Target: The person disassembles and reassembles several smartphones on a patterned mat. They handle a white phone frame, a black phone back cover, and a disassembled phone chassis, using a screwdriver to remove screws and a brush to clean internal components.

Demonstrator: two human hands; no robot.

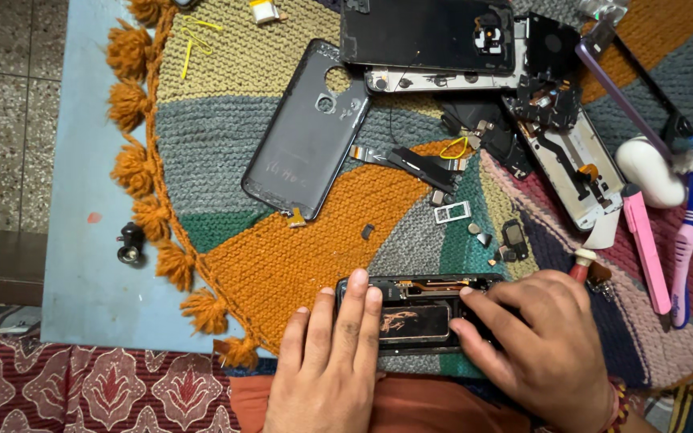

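Black and open, the phone body (417,314) lies on the knitted mat (298,256), close to the person, at the near edge. Its long side runs left to right, across in front of the person. You can see a dark battery (413,321) inside it, and a thin orange strip near the top edge.

From the head camera, the left hand (329,365) lies flat on the left end of the phone. Its fingers are straight and pressing down, not wrapped around anything. The right hand (541,349) covers the right end. Its fingers (483,307) bend in and touch the phone near the battery's right side, but I cannot tell if they pinch anything. Both hands are on the phone, one at each end.

Farther away on the mat lies a grey back cover (306,132), tilted. Other opened phones (443,40) and small parts sit beyond it. A pink tool (646,248) and a toothbrush (687,232) lie to the right.
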